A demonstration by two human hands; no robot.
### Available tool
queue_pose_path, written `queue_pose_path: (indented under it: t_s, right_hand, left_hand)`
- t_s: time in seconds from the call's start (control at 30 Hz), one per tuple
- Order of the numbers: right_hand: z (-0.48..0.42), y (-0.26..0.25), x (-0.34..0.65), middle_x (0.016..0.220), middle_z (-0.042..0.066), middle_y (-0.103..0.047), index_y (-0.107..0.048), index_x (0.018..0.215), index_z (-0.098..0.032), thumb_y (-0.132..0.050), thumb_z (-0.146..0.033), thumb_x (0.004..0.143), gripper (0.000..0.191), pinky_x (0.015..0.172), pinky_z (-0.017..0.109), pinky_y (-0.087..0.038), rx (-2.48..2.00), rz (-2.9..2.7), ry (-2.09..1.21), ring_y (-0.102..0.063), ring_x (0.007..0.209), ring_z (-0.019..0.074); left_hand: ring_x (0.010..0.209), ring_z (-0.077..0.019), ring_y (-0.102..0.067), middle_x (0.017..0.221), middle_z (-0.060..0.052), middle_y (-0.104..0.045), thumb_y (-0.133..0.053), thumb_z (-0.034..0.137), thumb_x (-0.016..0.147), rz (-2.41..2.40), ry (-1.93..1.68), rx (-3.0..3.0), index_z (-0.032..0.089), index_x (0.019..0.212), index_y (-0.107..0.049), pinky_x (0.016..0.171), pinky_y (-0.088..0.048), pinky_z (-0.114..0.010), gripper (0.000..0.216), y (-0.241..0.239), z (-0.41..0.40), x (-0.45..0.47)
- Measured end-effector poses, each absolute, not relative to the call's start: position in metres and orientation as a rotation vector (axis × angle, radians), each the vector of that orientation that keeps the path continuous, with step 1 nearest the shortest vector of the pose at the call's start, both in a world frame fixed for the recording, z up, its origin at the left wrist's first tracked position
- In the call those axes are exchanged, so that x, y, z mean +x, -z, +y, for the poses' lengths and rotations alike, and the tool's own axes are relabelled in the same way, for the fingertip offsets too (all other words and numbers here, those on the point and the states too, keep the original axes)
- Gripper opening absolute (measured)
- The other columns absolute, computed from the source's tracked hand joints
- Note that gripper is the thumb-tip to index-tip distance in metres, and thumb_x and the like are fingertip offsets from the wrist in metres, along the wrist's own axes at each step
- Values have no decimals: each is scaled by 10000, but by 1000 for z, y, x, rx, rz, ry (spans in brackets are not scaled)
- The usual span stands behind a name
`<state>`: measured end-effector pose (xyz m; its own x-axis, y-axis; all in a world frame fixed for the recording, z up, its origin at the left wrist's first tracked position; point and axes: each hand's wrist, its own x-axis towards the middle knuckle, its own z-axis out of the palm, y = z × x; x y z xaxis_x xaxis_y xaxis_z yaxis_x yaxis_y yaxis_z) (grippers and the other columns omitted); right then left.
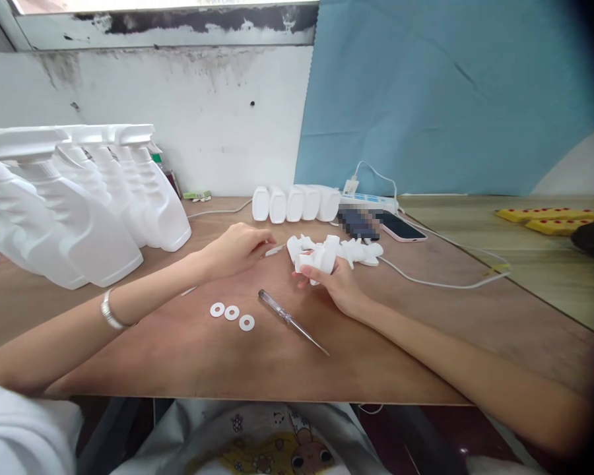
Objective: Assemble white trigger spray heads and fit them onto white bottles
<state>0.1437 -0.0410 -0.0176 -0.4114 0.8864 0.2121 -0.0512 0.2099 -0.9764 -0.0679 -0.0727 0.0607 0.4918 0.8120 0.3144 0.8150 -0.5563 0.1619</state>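
Observation:
My right hand (344,287) is closed around a white plastic spray trigger head (321,257), holding it above the table. More white plastic parts (363,251) lie just behind it in a loose row. My left hand (240,249) is to the left, low over the table, its fingers bent together. Thin white pieces (276,250) show at its fingertips; whether it grips one is hard to see. Nearer me lie three flat white washers (231,313) and a screwdriver (290,319) with a clear handle, its tip towards the front right.
White spray bottles (79,218) crowd the left side. Several small white containers (294,203) line the back by the wall. At the back right are a phone (400,226), a power strip (371,200) and a white cable (445,285). Yellow objects (549,216) lie farther right.

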Motion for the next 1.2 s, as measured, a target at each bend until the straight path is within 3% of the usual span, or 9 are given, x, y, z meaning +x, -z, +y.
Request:
queue_pose_path:
  t_s: [0.2, 0.43, 0.57, 0.7, 0.83, 0.93, 1.03, 1.1, 1.2]
  right_hand:
    - [-42, 20, 144, 783, 57, -638, -551, 894, -123, -659, -396, 698, 353, 632, 275, -469, -790, -1513, -1366, -593, 597, 142]
    - [-50, 19, 136, 793, 58, -623, -533, 900, -131, -638, -350, 669, 335, 665, 282, -469, -672, -1333, -1678, -600, 744, 180]
    - [-56, 17, 130, 949, 61, -605, -539, 942, -145, -616, -360, 712, 323, 697, 269, -464, -610, -1291, -1753, -586, 858, 183]
    - [-63, 16, 122, 1050, 33, -577, -544, 1017, -179, -610, -383, 756, 338, 838, 258, -434, -576, -1441, -1749, -541, 974, 153]
    - [-69, 15, 117, 1063, 40, -563, -524, 1046, -180, -609, -402, 757, 374, 878, 272, -417, -553, -1672, -1700, -535, 972, 145]
    - [-70, 15, 119, 991, 62, -566, -502, 1058, -162, -639, -449, 713, 469, 796, 286, -440, -686, -1915, -1487, -538, 887, 150]
    - [-72, 13, 122, 906, 59, -566, -561, 955, -146, -726, -471, 599, 510, 717, 274, -432, -890, -2249, -1008, -516, 806, 148]
    - [-74, 12, 124, 820, 41, -570, -595, 821, -140, -748, -436, 583, 409, 647, 247, -419, -917, -2405, -773, -509, 743, 134]
    - [-77, 10, 124, 691, 16, -561, -580, 689, -134, -683, -282, 700, 181, 553, 209, -397, -764, -2485, -541, -501, 630, 96]
  left_hand:
    - [668, -143, -573, 776, -53, -656, -428, 187, 809, -1552, 551, -2771, 133, 828, -646, 611, -386, -226, 225, -32, -13, -52]
    - [932, -221, -523, 982, -111, -615, -460, 291, 816, -1398, 534, -2660, 127, 1030, -612, 848, -382, -337, 309, -17, -13, -56]
    - [1019, -227, -463, 1124, -99, -554, -564, 306, 752, -1237, 640, -2831, 155, 1187, -505, 913, -354, -380, 464, -20, -50, -60]
    - [1015, -205, -490, 1101, -88, -565, -579, 392, 766, -1296, 949, -2932, 157, 1119, -540, 921, -367, -375, 426, -22, -86, -62]
    - [893, -150, -560, 1000, -61, -606, -555, 356, 799, -1448, 1293, -2922, 161, 1068, -575, 829, -439, -299, 332, -23, -105, -69]
    - [963, -159, -546, 1064, -68, -577, -619, 342, 746, -1532, 1548, -2819, 158, 972, -607, 841, -457, -295, 292, -23, -111, -78]
    - [1023, -190, -523, 1113, -81, -542, -677, 355, 677, -1703, 1827, -2604, 149, 875, -592, 836, -479, -320, 298, -18, -112, -85]
    - [987, -195, -542, 1101, -80, -552, -698, 364, 645, -1846, 1918, -2506, 146, 856, -565, 801, -496, -325, 332, -13, -110, -89]
    - [916, -185, -568, 1057, -70, -583, -691, 362, 645, -1959, 1880, -2546, 147, 886, -563, 749, -506, -307, 348, -7, -109, -90]
